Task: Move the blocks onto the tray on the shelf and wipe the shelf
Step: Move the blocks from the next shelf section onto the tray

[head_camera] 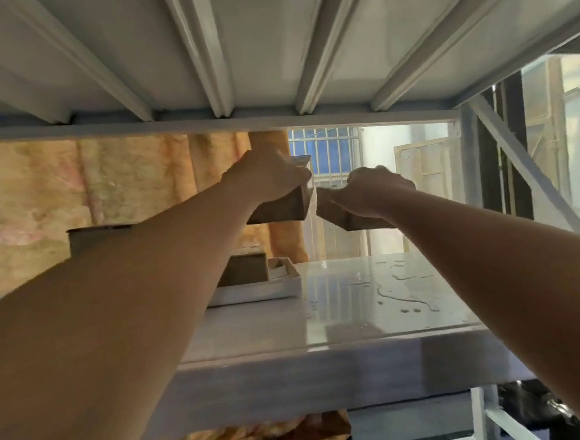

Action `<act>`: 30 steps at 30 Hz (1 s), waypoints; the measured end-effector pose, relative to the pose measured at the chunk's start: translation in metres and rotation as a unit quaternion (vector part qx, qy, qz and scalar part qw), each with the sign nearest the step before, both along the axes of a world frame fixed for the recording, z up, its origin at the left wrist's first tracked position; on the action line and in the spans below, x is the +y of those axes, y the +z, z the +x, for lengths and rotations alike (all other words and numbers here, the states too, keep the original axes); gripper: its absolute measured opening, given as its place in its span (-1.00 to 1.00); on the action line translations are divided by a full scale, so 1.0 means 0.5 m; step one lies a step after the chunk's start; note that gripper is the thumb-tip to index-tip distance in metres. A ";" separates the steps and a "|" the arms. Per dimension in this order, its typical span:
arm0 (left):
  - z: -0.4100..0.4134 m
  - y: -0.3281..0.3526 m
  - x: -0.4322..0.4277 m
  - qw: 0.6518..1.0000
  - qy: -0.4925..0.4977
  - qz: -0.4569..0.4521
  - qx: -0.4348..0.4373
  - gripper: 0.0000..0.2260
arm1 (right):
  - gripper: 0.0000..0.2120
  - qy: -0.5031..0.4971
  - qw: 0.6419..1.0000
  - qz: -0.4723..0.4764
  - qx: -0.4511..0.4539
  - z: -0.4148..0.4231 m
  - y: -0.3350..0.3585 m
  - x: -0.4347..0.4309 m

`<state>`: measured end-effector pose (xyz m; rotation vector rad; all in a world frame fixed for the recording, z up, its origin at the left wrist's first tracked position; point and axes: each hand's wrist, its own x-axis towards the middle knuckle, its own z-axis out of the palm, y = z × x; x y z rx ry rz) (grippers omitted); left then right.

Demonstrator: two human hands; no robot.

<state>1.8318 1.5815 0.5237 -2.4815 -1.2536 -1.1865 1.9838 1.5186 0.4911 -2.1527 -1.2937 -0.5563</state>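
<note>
Mid-carry, my left grip (265, 177) clamped one block (281, 209), right grip (377, 188) another block (349, 222); both needed lowering onto the tray (256, 292) below-left.

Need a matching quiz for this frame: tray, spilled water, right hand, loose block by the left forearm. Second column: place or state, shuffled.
Things:
1. tray
2. water
3. right hand
4. loose block

Places or states:
a. grips a held block in the air
b. pooled on the shelf, right side
c. stands inside the tray
d. sits on the shelf, left of the water

Pairs: 1-d, 2-b, 3-a, 4-c
</note>
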 end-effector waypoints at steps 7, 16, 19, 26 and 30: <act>-0.179 0.011 0.036 0.994 0.106 -0.015 -0.022 -0.37 | -0.60 0.084 0.996 -0.007 0.040 -0.147 0.021 0.062; -0.243 -0.024 0.053 0.994 0.083 -0.052 -0.049 -0.40 | -0.41 0.058 0.998 -0.005 0.011 -0.282 -0.008 0.136; -0.243 -0.024 0.052 0.993 0.081 -0.069 -0.052 -0.39 | -0.42 0.049 0.998 -0.007 0.027 -0.289 -0.007 0.141; -0.244 -0.040 0.050 0.987 0.120 -0.096 0.041 -0.50 | -0.42 0.037 0.999 -0.015 0.032 -0.280 -0.003 0.146; -0.238 -0.056 0.060 0.987 0.119 -0.093 0.062 -0.49 | -0.40 0.027 0.998 -0.022 0.044 -0.282 -0.001 0.144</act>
